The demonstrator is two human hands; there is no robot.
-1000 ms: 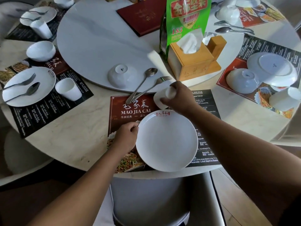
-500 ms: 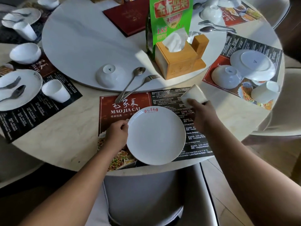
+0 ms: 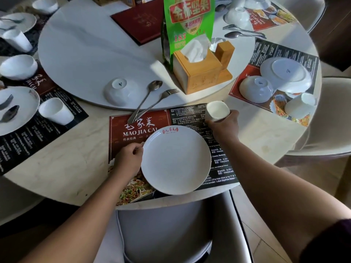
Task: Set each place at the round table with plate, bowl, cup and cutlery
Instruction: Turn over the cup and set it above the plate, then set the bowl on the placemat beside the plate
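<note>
A white plate point(image 3: 175, 160) lies right side up on the red and black placemat point(image 3: 133, 128) in front of me. My left hand point(image 3: 128, 161) grips its left rim. My right hand point(image 3: 223, 128) is shut on a white cup point(image 3: 217, 111), mouth facing up, at the placemat's far right corner; whether it touches the mat is unclear. A spoon point(image 3: 147, 98) and fork point(image 3: 157, 103) lean from the turntable edge onto the placemat. An upturned white bowl point(image 3: 121, 92) sits on the turntable point(image 3: 79, 54).
A wooden tissue box point(image 3: 201, 71) and green snack bag point(image 3: 188, 21) stand on the turntable. To the left is a laid place with plate point(image 3: 18, 109) and cup point(image 3: 55, 111). Upturned plate point(image 3: 284, 74), bowl point(image 3: 256, 89) and cup point(image 3: 300, 108) lie right. A chair point(image 3: 165, 230) is below.
My right hand lifted the cup from beside the fork, swung it to the right and turned it mouth up near the placemat's far right corner. The left hand stayed on the plate rim.
</note>
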